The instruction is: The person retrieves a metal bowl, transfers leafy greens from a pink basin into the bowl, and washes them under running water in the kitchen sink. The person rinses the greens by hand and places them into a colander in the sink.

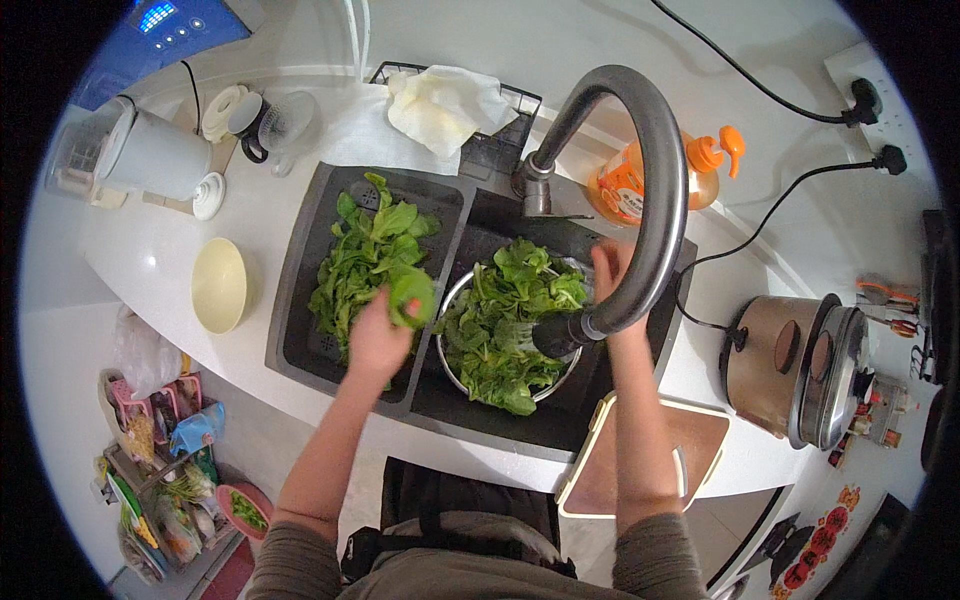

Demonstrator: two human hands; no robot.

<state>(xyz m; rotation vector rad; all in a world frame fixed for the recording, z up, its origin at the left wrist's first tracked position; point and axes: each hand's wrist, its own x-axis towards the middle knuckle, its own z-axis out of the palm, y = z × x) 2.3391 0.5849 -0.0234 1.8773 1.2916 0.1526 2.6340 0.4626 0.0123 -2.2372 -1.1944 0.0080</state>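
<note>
My left hand (379,336) grips a bright green leaf (412,294) above the divider of the dark double sink (405,414). Beneath it, a heap of leafy greens (375,244) lies in the left basin. More leafy greens (499,330) fill a round metal-rimmed bowl (442,364) in the right basin. From the black spray head of the gooseneck faucet (611,79), water seems to run onto these leaves. My right hand (611,266) is at the bowl's right side, partly hidden behind the faucet's arc. Its fingers are blurred, and whether they hold anything cannot be seen.
A cream bowl (219,286) stands on the counter left of the sink. An orange pump bottle (619,184) is behind the faucet. On the right are a cutting board (585,480) at the front edge and a rice cooker (765,367). A cloth (442,109) lies on a black rack.
</note>
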